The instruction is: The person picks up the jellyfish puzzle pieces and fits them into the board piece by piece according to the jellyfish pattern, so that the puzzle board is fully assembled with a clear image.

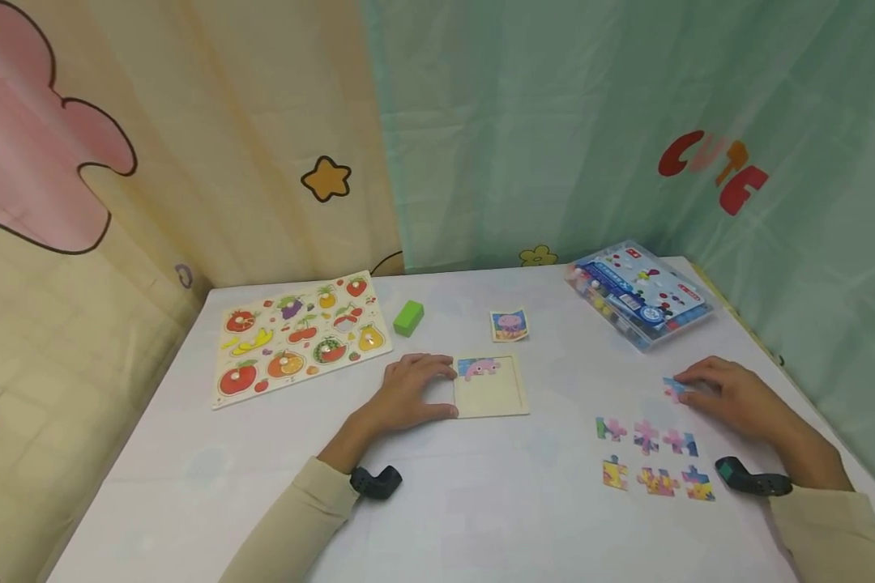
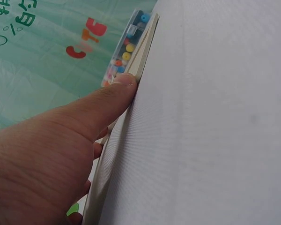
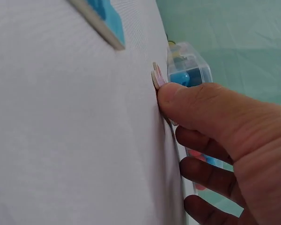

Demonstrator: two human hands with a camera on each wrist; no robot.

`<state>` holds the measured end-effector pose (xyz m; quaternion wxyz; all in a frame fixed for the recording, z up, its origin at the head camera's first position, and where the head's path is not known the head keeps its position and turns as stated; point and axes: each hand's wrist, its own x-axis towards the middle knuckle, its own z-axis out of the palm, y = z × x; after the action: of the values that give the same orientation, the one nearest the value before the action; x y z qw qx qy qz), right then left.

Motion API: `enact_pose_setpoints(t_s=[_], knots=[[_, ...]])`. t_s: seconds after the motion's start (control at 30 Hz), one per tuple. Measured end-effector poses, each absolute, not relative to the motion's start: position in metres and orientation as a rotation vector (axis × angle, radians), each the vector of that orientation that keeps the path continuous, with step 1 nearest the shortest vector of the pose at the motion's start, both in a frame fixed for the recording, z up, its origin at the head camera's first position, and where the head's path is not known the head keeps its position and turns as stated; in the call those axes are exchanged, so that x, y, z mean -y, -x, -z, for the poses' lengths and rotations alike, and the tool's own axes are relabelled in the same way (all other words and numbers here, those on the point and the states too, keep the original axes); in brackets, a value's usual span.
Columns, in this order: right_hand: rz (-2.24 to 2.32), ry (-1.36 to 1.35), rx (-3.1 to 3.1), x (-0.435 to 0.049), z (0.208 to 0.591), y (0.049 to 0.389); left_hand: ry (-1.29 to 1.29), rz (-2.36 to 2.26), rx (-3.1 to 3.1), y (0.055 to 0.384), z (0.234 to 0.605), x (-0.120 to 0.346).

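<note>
My left hand (image 1: 411, 393) holds the left side of a small wooden puzzle tray (image 1: 490, 398), thumb at the near corner and fingers at the far one. In the left wrist view the thumb presses against the tray's edge. Joined pieces (image 1: 479, 368) showing a pink figure on blue lie in the tray's upper left. Over at the right, my right hand (image 1: 732, 397) pinches a blue-and-pink puzzle piece (image 1: 673, 389) between thumb and fingers, close over the table. Two rows of loose puzzle pieces (image 1: 646, 437) lie just nearer to me, left of that hand.
A small picture card (image 1: 509, 325) lies beyond the tray, with a green block (image 1: 408, 318) to its left. A fruit puzzle board (image 1: 302, 340) occupies the back left. At the back right stands a clear plastic case (image 1: 642, 293) of colourful beads. Curtains (image 1: 481, 146) hang behind the table.
</note>
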<state>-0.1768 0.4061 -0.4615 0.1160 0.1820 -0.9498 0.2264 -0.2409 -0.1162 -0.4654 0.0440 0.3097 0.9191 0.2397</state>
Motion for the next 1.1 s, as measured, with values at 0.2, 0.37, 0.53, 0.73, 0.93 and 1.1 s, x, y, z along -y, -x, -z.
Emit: enact_pose_setpoints(t_s=[0.2, 0.37, 0.53, 0.73, 0.93, 1.1], knots=[[-0.672, -0.611, 2.696, -0.394, 0.46, 0.183, -0.949, -0.721, -2.808, 0.241, 0.468, 0.116], [-0.656, -0.72, 2.734, -0.357, 0.441, 0.198, -0.945, -0.731, -2.801, 0.24, 0.468, 0.116], [-0.745, -0.807, 2.824, -0.306, 0.424, 0.225, -0.955, -0.725, -2.811, 0.24, 0.466, 0.116], [-0.896, -0.967, 2.794, -0.251, 0.428, 0.256, -0.959, -0.726, -2.814, 0.24, 0.465, 0.114], [-0.855, -1.023, 2.868, -0.212, 0.439, 0.273, -0.96, -0.74, -2.821, 0.239, 0.463, 0.115], [-0.834, -1.019, 2.88, -0.195, 0.441, 0.275, -0.96, -0.739, -2.809, 0.241, 0.463, 0.116]])
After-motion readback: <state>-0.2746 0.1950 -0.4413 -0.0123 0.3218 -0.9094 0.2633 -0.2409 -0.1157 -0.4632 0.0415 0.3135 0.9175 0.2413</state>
